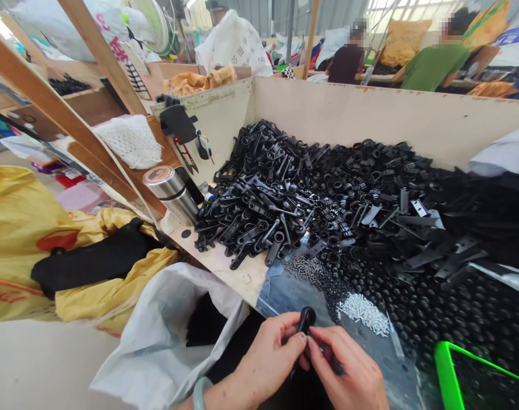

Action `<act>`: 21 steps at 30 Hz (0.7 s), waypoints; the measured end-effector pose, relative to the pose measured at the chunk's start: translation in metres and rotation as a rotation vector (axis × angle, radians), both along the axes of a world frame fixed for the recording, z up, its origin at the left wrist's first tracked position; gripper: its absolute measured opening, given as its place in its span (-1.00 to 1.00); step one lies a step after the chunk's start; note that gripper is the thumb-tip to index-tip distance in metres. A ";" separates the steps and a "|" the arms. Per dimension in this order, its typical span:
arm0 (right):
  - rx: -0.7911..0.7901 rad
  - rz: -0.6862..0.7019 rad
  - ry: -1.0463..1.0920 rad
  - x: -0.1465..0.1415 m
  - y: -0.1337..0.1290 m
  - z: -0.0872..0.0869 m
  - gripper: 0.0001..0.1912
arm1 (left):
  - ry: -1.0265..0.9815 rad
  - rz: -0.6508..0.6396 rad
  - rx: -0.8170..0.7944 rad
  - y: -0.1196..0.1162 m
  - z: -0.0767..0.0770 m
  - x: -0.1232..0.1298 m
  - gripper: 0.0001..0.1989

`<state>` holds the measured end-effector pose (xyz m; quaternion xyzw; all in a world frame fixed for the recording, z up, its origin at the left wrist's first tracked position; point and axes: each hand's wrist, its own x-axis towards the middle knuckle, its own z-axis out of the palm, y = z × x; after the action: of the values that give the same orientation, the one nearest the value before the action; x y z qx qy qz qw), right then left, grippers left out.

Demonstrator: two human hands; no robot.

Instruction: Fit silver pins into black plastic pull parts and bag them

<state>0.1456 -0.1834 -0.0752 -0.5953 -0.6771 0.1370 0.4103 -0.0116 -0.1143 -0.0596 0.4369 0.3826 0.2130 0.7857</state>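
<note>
Near the bottom middle, my left hand [270, 356] pinches a small black plastic part [306, 319] with a ringed top end. My right hand [347, 364] meets it from the right, fingertips closed at the part's lower end; whatever small piece they hold there is hidden. Just beyond my hands, a blue-grey mat [285, 287] bears a pile of silvery pins [364, 312] and a pile of small dark screws [306, 267]. Black lever-like parts [259, 210] are heaped farther back, with black ring parts [374, 165] to their right.
Round black pieces [447, 307] spread at right beside a green-rimmed tray [445, 370]. A steel flask [169, 193] stands at the bench's left edge, near hanging red snips [184, 154]. An open white sack [156, 341] is at lower left. Two people [434, 65] [347, 61] sit beyond the partition.
</note>
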 end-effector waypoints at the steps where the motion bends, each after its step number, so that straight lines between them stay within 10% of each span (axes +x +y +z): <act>1: -0.013 0.006 -0.012 0.001 -0.002 -0.002 -0.88 | 0.016 -0.016 0.010 0.000 -0.001 0.000 -0.68; 14: -0.146 0.007 -0.095 0.000 -0.007 -0.013 -0.83 | 0.008 0.003 -0.138 -0.006 -0.012 -0.002 -0.66; 21: 0.057 0.062 -0.253 0.003 0.003 -0.004 -0.77 | -0.014 0.052 -0.217 -0.006 -0.008 -0.004 -0.63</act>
<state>0.1485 -0.1799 -0.0789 -0.5746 -0.7452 0.0541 0.3340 -0.0151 -0.1205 -0.0674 0.3379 0.4092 0.1935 0.8252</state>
